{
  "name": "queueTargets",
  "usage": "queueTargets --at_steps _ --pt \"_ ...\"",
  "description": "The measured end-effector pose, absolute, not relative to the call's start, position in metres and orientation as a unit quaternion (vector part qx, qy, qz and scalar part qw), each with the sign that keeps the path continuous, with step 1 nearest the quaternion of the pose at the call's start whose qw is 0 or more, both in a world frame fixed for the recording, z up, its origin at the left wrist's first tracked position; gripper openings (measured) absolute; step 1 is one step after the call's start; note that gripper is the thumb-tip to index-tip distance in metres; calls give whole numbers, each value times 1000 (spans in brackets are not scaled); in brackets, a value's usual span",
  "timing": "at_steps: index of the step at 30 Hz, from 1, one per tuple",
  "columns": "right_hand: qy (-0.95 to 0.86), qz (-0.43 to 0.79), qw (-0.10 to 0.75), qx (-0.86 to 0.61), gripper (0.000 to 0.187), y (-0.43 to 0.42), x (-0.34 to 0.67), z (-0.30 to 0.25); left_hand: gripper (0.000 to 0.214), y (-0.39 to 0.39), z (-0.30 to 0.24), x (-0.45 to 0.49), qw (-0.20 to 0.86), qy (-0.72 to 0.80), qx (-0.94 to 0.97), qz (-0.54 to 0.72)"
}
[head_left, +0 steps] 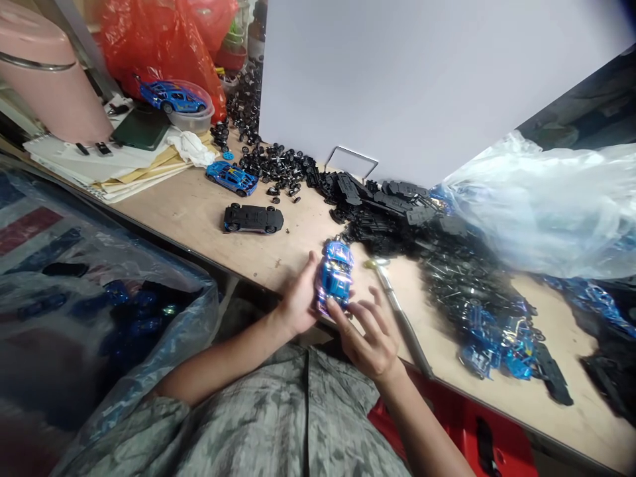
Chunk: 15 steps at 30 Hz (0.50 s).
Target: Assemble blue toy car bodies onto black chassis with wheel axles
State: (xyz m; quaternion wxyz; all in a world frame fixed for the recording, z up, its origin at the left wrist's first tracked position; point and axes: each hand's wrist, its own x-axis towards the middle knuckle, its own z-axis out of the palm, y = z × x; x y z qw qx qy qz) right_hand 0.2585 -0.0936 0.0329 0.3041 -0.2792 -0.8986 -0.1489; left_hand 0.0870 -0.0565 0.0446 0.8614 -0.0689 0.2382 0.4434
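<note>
A shiny blue toy car (338, 270) is held over the table's front edge, its top side towards me. My left hand (301, 298) grips it along its left side. With fingers partly spread, my right hand (370, 331) touches the lower end of the car with one fingertip; the other fingers are apart and hold nothing. Farther left on the table, a toy car lies upside down with its black underside (253, 218) showing. Behind that one stands another blue toy car (232, 177). Just right of my hands lies a metal-handled tool (402, 318).
Black chassis plates (382, 209) and small wheel sets (278, 164) are heaped along the white panel (387, 79). Blue car shells (499, 341) lie at the right. A lined bin (199, 318) stands at the left, below a pink flask (54, 73) and a red bag (159, 46).
</note>
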Motion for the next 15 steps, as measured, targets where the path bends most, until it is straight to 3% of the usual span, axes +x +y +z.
queueTargets --at_steps 15 --pt "-894 -174 304 -280 55 -92 255 39 72 -57 51 88 858 227 -43 458"
